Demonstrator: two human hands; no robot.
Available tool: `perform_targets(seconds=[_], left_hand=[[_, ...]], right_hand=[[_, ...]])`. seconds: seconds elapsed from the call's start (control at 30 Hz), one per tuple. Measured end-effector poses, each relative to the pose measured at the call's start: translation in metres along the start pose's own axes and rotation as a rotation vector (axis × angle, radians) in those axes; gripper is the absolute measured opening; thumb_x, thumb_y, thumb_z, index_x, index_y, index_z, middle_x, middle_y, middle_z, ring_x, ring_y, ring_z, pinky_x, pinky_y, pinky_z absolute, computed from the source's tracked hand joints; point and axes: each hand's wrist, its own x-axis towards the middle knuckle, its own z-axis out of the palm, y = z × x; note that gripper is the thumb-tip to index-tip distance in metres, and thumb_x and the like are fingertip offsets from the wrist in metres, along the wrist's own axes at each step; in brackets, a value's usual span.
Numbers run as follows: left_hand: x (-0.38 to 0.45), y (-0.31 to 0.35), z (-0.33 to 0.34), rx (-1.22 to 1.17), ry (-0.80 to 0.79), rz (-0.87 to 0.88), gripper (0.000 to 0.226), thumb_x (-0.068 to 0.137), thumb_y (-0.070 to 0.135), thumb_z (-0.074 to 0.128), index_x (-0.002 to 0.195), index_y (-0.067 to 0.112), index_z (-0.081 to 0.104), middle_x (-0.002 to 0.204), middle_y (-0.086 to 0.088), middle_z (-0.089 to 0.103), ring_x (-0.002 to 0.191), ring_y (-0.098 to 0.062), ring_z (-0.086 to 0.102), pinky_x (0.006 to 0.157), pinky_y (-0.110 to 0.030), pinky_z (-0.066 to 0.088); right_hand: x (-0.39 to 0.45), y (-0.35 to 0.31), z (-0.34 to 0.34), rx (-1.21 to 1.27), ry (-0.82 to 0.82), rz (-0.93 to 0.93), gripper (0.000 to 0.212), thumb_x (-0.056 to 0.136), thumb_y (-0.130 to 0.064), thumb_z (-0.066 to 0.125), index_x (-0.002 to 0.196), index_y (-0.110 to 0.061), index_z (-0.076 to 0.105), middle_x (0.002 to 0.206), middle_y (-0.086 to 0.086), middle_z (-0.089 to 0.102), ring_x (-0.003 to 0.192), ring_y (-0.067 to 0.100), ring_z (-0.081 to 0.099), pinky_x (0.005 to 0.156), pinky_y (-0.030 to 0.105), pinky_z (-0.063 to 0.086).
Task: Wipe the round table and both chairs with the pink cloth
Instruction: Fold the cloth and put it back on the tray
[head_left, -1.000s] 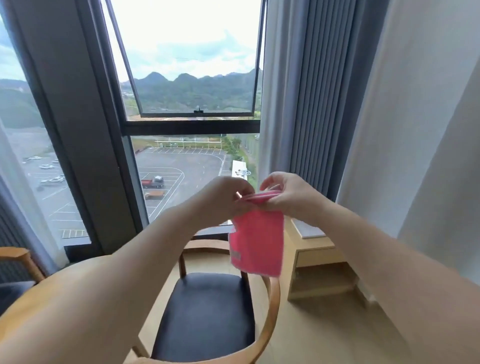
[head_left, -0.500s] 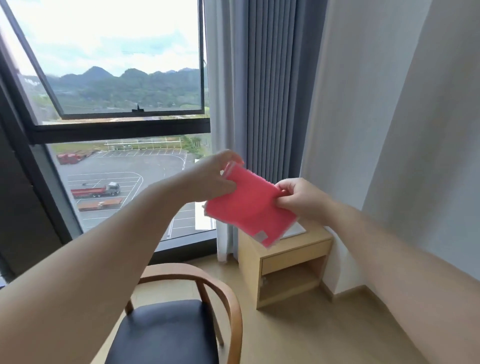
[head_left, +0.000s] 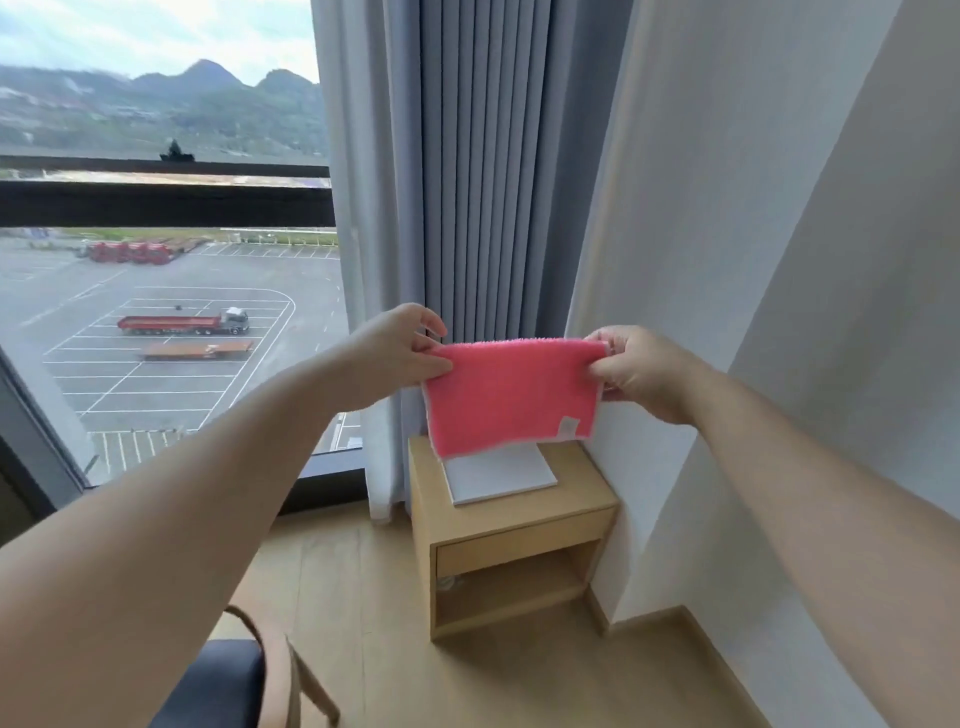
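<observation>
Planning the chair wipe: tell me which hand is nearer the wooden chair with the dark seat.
Left. The left hand is up and right of the chair; the right hand is farther right.

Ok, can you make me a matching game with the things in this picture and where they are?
Things:
1. pink cloth
2. white pad
3. chair
4. truck

Places:
A. outside, on the parking lot
B. bottom left corner, only partly in view
C. held up in the air, pinched by the left hand and the right hand
D. lying on top of the wooden side table

Pairs: 1-C, 2-D, 3-B, 4-A
</observation>
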Motion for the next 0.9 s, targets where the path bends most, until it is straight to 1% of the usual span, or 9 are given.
perform_targets(seconds=[0.1,0.23,0.33,0.43,0.5,0.63,0.73,0.83,0.9], left_hand=[[0.045,-0.015,0.035,-0.143,0.119,-0.116,0.021,0.085,0.000,0.065,0.091,0.013,0.050,0.095,-0.011,0.061,0.084,-0.023,0.063,0.076,-0.033,0.057],[0.115,-0.047,0.070,-0.265,0.378,-0.126,0.026,0.090,0.006,0.056,0.075,0.016,0.037,0.075,-0.007,0.043,0.068,-0.023,0.050,0.062,-0.040,0.058],[0.175,-0.086,0.084,-0.205,0.415,-0.094,0.024,0.094,0.010,0.045,0.074,0.022,0.041,0.073,-0.004,0.044,0.064,-0.021,0.042,0.056,-0.037,0.043],[0.244,-0.130,0.095,-0.210,0.374,-0.118,0.021,0.096,0.013,0.043,0.079,0.024,0.045,0.076,-0.005,0.051,0.060,-0.020,0.043,0.051,-0.030,0.039],[0.284,-0.156,0.103,-0.272,0.325,-0.203,0.014,0.096,0.016,0.047,0.083,0.022,0.046,0.081,-0.004,0.055,0.056,-0.015,0.047,0.042,-0.023,0.042],[0.340,-0.209,0.118,-0.439,0.169,-0.338,0.017,0.087,0.008,0.065,0.088,0.013,0.049,0.084,-0.008,0.061,0.058,-0.007,0.063,0.053,-0.019,0.051],[0.370,-0.256,0.130,-0.375,0.081,-0.423,0.020,0.079,0.000,0.071,0.085,0.015,0.059,0.083,-0.008,0.062,0.074,-0.018,0.062,0.073,-0.029,0.053],[0.396,-0.304,0.146,-0.276,0.040,-0.507,0.033,0.078,-0.004,0.067,0.103,0.016,0.064,0.094,-0.003,0.062,0.076,-0.017,0.059,0.065,-0.022,0.049],[0.410,-0.335,0.159,-0.185,0.027,-0.562,0.043,0.080,-0.005,0.060,0.117,0.018,0.061,0.096,-0.002,0.060,0.072,-0.019,0.058,0.060,-0.028,0.052]], right_hand=[[0.043,0.035,-0.022,0.038,0.223,-0.012,0.021,0.090,-0.011,0.062,0.103,-0.016,0.047,0.106,0.017,0.062,0.090,0.029,0.063,0.079,0.048,0.056],[0.108,0.070,-0.028,-0.099,0.374,-0.160,0.020,0.088,-0.015,0.066,0.089,-0.020,0.047,0.082,0.003,0.058,0.070,0.017,0.056,0.057,0.027,0.046],[0.167,0.096,-0.019,-0.103,0.320,-0.196,0.018,0.089,-0.005,0.063,0.077,-0.018,0.058,0.074,-0.003,0.059,0.070,0.016,0.057,0.064,0.026,0.050],[0.231,0.128,-0.011,-0.052,0.303,-0.132,0.018,0.089,-0.001,0.062,0.101,-0.010,0.071,0.090,-0.003,0.067,0.088,0.021,0.065,0.083,0.036,0.057],[0.274,0.150,-0.006,-0.030,0.247,-0.022,0.032,0.089,0.003,0.061,0.121,-0.001,0.064,0.109,0.009,0.067,0.099,0.028,0.066,0.090,0.046,0.054],[0.345,0.199,0.010,-0.053,0.021,0.180,0.064,0.083,0.012,0.056,0.142,-0.008,0.043,0.129,0.005,0.054,0.085,0.027,0.070,0.075,0.053,0.058],[0.390,0.242,0.028,-0.077,-0.082,0.255,0.073,0.080,0.014,0.055,0.146,-0.010,0.038,0.136,0.009,0.053,0.076,0.023,0.068,0.070,0.050,0.058],[0.432,0.292,0.047,-0.105,-0.180,0.320,0.077,0.078,0.015,0.056,0.147,-0.011,0.035,0.142,0.012,0.049,0.073,0.019,0.063,0.065,0.039,0.059],[0.454,0.326,0.060,-0.130,-0.255,0.358,0.078,0.078,0.013,0.058,0.148,-0.013,0.034,0.141,0.013,0.050,0.075,0.020,0.064,0.067,0.041,0.060]])
